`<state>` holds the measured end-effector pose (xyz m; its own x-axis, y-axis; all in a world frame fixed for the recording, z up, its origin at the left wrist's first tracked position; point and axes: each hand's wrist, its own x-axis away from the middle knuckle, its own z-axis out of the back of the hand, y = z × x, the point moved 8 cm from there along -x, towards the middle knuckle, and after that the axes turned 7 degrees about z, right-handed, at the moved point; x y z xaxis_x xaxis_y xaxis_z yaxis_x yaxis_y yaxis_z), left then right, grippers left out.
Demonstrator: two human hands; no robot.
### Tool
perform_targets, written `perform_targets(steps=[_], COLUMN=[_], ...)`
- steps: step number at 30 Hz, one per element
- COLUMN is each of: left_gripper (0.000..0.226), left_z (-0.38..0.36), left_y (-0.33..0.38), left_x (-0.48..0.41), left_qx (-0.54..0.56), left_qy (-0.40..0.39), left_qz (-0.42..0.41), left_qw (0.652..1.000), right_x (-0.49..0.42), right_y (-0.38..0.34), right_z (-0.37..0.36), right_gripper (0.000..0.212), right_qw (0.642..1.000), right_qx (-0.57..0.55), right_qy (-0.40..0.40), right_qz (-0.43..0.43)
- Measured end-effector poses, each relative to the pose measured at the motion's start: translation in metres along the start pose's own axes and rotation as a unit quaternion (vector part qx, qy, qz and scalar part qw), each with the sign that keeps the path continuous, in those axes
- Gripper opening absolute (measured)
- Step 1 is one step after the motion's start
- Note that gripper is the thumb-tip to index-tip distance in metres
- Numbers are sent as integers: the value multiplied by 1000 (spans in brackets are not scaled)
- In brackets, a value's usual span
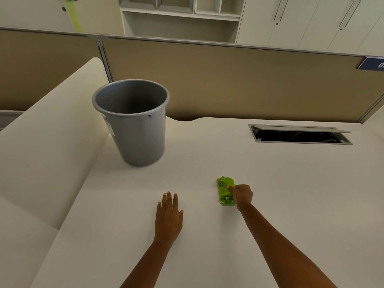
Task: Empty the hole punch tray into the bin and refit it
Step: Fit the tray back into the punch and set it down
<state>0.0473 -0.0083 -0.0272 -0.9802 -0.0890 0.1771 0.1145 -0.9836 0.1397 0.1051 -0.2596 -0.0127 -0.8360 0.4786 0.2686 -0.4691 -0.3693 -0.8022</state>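
Right now the right hand [242, 195] has its fingers [230, 188] curled onto the hole punch [224, 191], long axis pointing away. Left hand [169, 215] lies flat, fingers loosely together; bin [133, 125] sits far-left.

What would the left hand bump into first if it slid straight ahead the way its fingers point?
Probably nothing nearby: the left hand points up bare desk, passing right of the grey bin, though depth is unclear.

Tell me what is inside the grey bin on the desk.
The grey bin stands upright and open; only its bare grey inner wall shows. The front rim hides its bottom, so any contents there cannot be seen.
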Motion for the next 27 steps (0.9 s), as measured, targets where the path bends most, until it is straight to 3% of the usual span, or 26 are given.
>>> perform_targets(steps=[3,5,9,13,17,20,24,25,27], left_gripper=[58,58,60,63,66,67,67,72,106], left_z=[-2,-2,-2,-4,-6,-7,-10,-9,-7], left_y=[0,0,3,4,4,4,2,1,0], left_x=[-2,-3,-7,-10,-12,-14,-13,-12,-11], left_qx=[-5,-10,2,18,31,28,24,24,40], left_qy=[1,1,6,-3,1,7,17,20,23], left_qz=[2,2,1,9,11,12,13,15,15], left_qw=[1000,1000,1000,1000,999,1000,999,999,999], right_x=[1,6,23,48,74,89,86,83,79], right_y=[-3,-8,-18,-29,-37,-37,-18,-12,-6], right_z=[3,3,-2,-28,-48,-64,-83,-85,-89], right_gripper=[32,14,43,48,53,55,62,64,66], right_qw=[1000,1000,983,898,850,829,838,839,838], right_qx=[2,21,133,322,366,374,364,374,388], right_qy=[6,-2,1,-26,-51,-84,-158,-162,-156], right_qz=[7,23,127,298,374,407,376,361,350])
